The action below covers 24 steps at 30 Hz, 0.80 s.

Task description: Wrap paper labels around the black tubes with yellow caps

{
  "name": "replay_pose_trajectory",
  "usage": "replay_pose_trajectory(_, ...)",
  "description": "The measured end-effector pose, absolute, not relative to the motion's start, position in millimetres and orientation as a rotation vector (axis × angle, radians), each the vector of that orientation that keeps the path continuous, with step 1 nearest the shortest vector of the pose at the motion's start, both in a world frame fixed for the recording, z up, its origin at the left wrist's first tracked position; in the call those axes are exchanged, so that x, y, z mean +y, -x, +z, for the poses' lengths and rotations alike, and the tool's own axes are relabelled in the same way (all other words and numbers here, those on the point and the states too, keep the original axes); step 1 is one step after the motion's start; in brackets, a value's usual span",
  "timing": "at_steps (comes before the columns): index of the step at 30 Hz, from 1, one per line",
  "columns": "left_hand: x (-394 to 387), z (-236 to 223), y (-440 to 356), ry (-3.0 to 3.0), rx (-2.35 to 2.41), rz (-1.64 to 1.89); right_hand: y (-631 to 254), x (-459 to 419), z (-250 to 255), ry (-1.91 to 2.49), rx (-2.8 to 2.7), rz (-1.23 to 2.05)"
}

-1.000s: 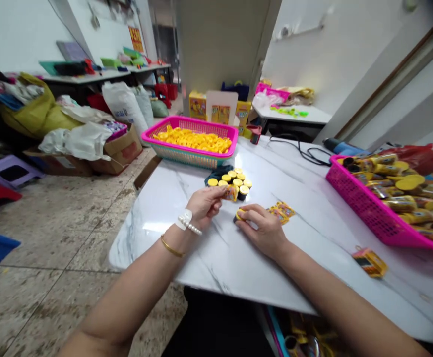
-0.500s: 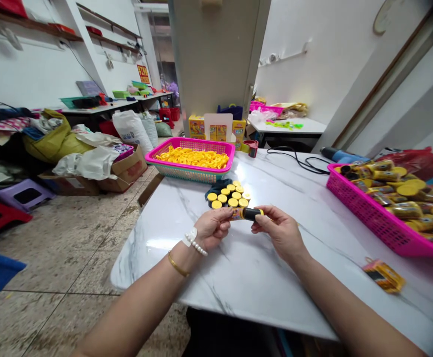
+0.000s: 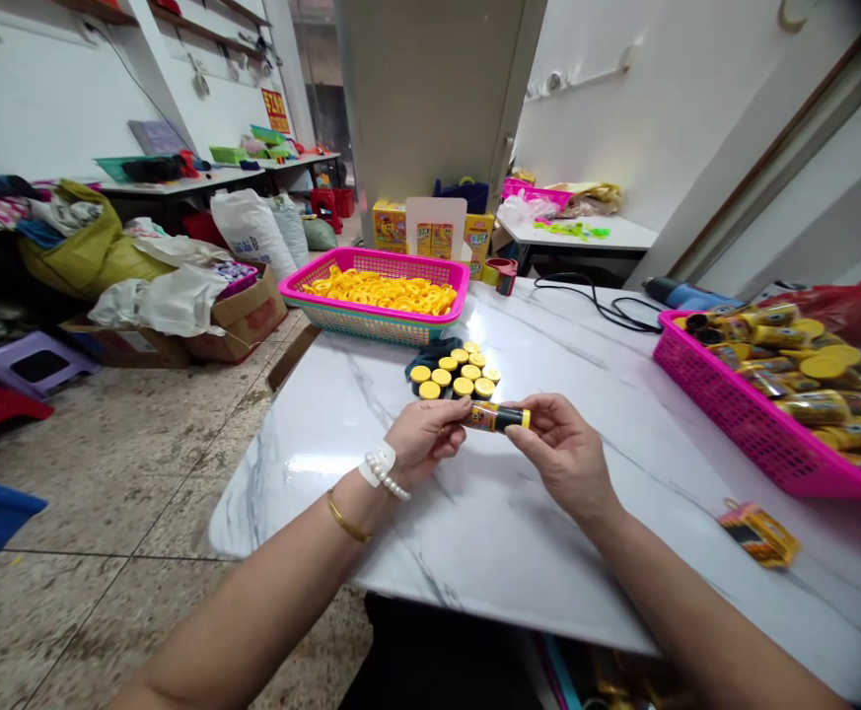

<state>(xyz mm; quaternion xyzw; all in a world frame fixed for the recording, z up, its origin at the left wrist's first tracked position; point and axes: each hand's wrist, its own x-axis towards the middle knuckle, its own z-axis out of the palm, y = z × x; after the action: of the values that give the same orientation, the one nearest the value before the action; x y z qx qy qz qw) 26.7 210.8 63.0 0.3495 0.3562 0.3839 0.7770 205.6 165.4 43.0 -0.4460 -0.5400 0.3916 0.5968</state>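
A small printed tube [image 3: 495,417], black and yellow with a yellow cap at its right end, lies level between my hands above the table. My left hand [image 3: 426,437] pinches its left end between thumb and fingers. At the capped end, my right hand [image 3: 559,452] has its thumb below and fingers behind the tube; the exact contact is partly hidden. Just beyond stands a cluster of several dark, yellow-capped tubes [image 3: 441,378], with a dark cloth [image 3: 430,355] behind them.
On the marble-look table [image 3: 312,513], a pink basket [image 3: 289,286] holds yellow plastic pieces. Another pink basket [image 3: 726,414] at right is heaped with similar tubes. A small yellow package [image 3: 761,534] lies nearer me. Behind are a tape roll [image 3: 505,278], yellow boxes [image 3: 390,229] and a black cable [image 3: 600,301].
The view has shifted slightly. My right fingers have loosened around the capped end, so more of the tube's label and yellow cap shows. My left hand keeps its pinch.
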Motion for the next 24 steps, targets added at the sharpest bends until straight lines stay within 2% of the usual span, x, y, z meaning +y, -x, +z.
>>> replay_pose_trajectory(2,209.9,64.7,-26.8,-0.754,0.763,0.845,-205.1,165.2,43.2,1.027,-1.259,0.876)
replay_pose_trajectory(7,208.0,67.0,-26.8,-0.754,0.785,0.849,-207.0,164.1,43.0,1.001,-1.205,1.036)
replay_pose_trajectory(11,206.7,65.8,-25.6,-0.882,0.884,0.983,-214.8,162.3,44.2,1.004,-1.165,0.935)
replay_pose_trajectory(17,208.0,62.7,-23.5,-0.971,0.756,0.682,-214.7,159.4,45.2,0.974,-1.271,0.899)
replay_pose_trajectory(24,212.6,60.7,-22.5,-1.002,0.723,0.721,-221.5,157.6,42.1,0.980,-1.452,0.709)
